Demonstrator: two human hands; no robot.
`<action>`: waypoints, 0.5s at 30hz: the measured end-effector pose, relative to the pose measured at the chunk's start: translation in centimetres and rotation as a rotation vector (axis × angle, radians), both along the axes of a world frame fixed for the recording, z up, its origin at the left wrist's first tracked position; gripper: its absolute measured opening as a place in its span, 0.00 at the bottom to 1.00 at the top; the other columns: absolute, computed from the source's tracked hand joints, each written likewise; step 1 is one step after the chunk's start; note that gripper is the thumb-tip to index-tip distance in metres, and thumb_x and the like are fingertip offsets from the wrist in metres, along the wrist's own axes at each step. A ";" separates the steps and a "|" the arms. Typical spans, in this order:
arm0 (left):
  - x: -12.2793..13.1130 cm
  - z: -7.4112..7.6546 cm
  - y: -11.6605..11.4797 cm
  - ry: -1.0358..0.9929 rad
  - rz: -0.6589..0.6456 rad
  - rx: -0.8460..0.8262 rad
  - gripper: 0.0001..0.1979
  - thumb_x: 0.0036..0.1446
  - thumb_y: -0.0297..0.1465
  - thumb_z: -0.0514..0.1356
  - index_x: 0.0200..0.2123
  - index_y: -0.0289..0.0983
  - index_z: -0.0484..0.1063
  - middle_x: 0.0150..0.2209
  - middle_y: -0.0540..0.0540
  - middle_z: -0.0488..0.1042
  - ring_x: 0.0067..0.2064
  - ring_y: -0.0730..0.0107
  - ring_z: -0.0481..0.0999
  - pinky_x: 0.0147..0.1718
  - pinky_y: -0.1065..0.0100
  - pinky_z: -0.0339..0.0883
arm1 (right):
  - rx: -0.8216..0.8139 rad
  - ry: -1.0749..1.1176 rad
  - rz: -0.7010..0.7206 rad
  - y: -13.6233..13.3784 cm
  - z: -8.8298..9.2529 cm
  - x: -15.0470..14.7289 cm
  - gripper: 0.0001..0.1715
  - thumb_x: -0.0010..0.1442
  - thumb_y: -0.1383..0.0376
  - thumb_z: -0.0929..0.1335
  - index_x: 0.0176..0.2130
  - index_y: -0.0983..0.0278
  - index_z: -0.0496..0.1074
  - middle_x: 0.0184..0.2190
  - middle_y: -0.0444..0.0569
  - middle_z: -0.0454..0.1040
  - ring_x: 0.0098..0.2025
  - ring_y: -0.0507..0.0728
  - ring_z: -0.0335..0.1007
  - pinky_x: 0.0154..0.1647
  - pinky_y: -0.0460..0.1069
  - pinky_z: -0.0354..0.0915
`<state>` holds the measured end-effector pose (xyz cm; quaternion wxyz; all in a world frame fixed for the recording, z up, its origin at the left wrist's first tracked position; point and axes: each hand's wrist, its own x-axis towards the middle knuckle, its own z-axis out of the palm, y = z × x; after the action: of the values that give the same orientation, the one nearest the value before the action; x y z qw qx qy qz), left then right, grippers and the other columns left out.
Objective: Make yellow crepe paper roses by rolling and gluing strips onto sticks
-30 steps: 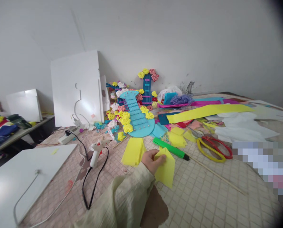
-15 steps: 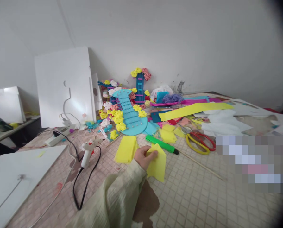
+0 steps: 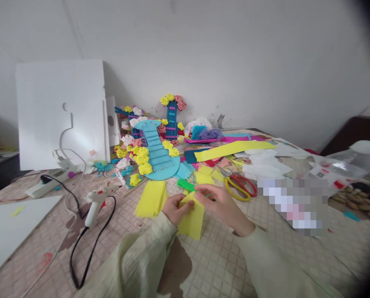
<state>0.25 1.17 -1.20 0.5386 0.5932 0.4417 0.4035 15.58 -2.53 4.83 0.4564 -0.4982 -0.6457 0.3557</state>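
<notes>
My left hand [image 3: 175, 209] pinches a yellow paper sheet [image 3: 191, 223] between thumb and fingers above the table. From the right, my right hand [image 3: 224, 205] reaches over with bent fingers closed at the sheet's top corner. Just behind the hands lies a green marker [image 3: 185, 185], partly covered by my right fingers. A stack of yellow paper [image 3: 150, 198] rests left of my left hand. Scissors [image 3: 237, 188] with yellow and red handles lie beyond my right wrist. Most of a thin wooden stick is hidden under my right hand.
A white hot glue gun [image 3: 94, 205] stands at the left with its black cord looped on the table. Behind are a light blue board [image 3: 158, 149] with yellow paper flowers, a yellow paper strip [image 3: 234, 150] and white cloth [image 3: 265, 163]. A white panel [image 3: 61, 82] leans on the wall.
My right hand has come in from the right to the top of the yellow sheet. The view has turned rightward, showing a clear plastic container. My left hand still holds the sheet.
</notes>
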 end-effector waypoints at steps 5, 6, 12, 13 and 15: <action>-0.3 0.6 0.2 -0.027 0.069 0.076 0.14 0.39 0.39 0.63 0.23 0.32 0.72 0.20 0.49 0.71 0.23 0.72 0.68 0.21 0.72 0.60 | -0.206 0.165 0.142 4.0 -2.3 0.0 0.11 0.44 0.61 0.70 0.23 0.68 0.73 0.20 0.44 0.69 0.25 0.51 0.62 0.27 0.46 0.57; -0.6 0.9 0.5 -0.042 0.112 0.099 0.14 0.40 0.39 0.62 0.26 0.33 0.72 0.22 0.48 0.72 0.25 0.71 0.69 0.23 0.71 0.62 | -0.219 0.203 0.130 4.5 -2.5 0.2 0.10 0.43 0.61 0.70 0.23 0.68 0.73 0.20 0.43 0.69 0.24 0.50 0.62 0.26 0.45 0.56; -2.3 4.1 -0.6 -0.154 0.398 0.288 0.09 0.44 0.36 0.61 0.28 0.37 0.69 0.27 0.49 0.69 0.31 0.71 0.68 0.30 0.71 0.62 | -0.216 0.456 0.016 7.1 -4.6 1.0 0.13 0.44 0.58 0.70 0.27 0.66 0.72 0.23 0.44 0.70 0.26 0.50 0.63 0.27 0.46 0.57; -2.6 4.6 -1.8 -0.181 0.421 0.327 0.08 0.45 0.35 0.61 0.27 0.37 0.69 0.27 0.50 0.69 0.31 0.71 0.68 0.31 0.71 0.63 | -0.217 0.498 0.004 7.3 -4.9 1.1 0.13 0.44 0.58 0.70 0.27 0.66 0.72 0.23 0.44 0.70 0.26 0.50 0.63 0.28 0.46 0.57; -3.4 4.6 -4.9 -0.256 0.439 0.420 0.06 0.49 0.34 0.60 0.28 0.37 0.70 0.29 0.48 0.70 0.34 0.69 0.69 0.32 0.69 0.64 | -0.222 0.569 -0.009 7.5 -5.5 1.3 0.13 0.43 0.58 0.70 0.26 0.66 0.71 0.23 0.45 0.69 0.26 0.50 0.63 0.28 0.46 0.58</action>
<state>-3.16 -3.72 3.39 0.3560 0.5263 0.3949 0.6635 16.89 4.98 -0.70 0.5632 -0.4282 -0.4470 0.5474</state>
